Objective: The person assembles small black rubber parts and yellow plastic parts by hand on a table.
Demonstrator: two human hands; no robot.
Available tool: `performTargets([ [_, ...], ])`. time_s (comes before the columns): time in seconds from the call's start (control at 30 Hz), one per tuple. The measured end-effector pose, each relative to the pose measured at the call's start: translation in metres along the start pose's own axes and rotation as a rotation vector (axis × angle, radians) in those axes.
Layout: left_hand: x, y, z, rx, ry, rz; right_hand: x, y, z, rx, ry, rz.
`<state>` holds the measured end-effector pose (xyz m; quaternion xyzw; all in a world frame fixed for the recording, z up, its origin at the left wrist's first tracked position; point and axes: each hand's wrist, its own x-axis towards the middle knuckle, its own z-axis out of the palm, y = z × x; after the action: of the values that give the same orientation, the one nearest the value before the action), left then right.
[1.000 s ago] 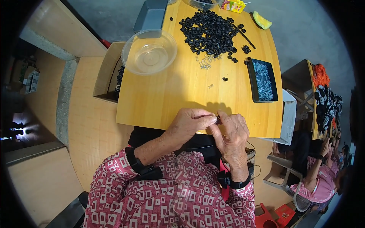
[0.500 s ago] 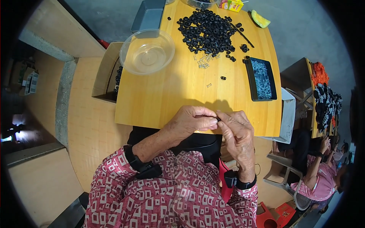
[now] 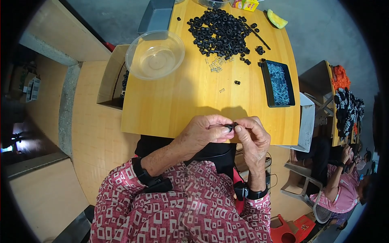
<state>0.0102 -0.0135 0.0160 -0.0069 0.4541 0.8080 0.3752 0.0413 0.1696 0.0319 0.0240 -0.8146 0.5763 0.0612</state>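
Observation:
My left hand (image 3: 204, 130) and my right hand (image 3: 254, 137) meet just over the table's near edge. Between thumb and fingers, my left hand pinches a small round black plastic part (image 3: 229, 127), which looks like a piece of a cord lock. A second small black part (image 3: 235, 125) sits in my right hand's pinch, right beside the first; whether the two touch I cannot tell. Beyond my hands, a few loose metal springs (image 3: 222, 90) and a single black piece (image 3: 237, 82) lie on the wooden table (image 3: 162, 107).
A heap of black plastic parts (image 3: 221, 32) covers the far middle, with a pile of springs (image 3: 219, 63) before it. Clear bowl (image 3: 156, 60) and grey tray (image 3: 156, 18) stand far left; a black tray of small pieces (image 3: 278, 85) and melon rind (image 3: 277, 19) lie right. Another person (image 3: 338, 186) sits far right.
My hands have drawn slightly apart, and the right fingers have shifted. The black parts, mostly covered before, now show between my fingertips.

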Motion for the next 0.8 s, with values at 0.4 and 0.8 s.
performTargets([
  [0.4, 0.001, 0.000, 0.001, 0.020, 0.037, 0.040, 0.001, -0.003, 0.003, 0.065, 0.033, -0.011],
  [0.8, 0.004, -0.007, -0.004, 0.206, 0.068, 0.092, 0.002, -0.004, 0.011, -0.314, 0.116, -0.328],
])
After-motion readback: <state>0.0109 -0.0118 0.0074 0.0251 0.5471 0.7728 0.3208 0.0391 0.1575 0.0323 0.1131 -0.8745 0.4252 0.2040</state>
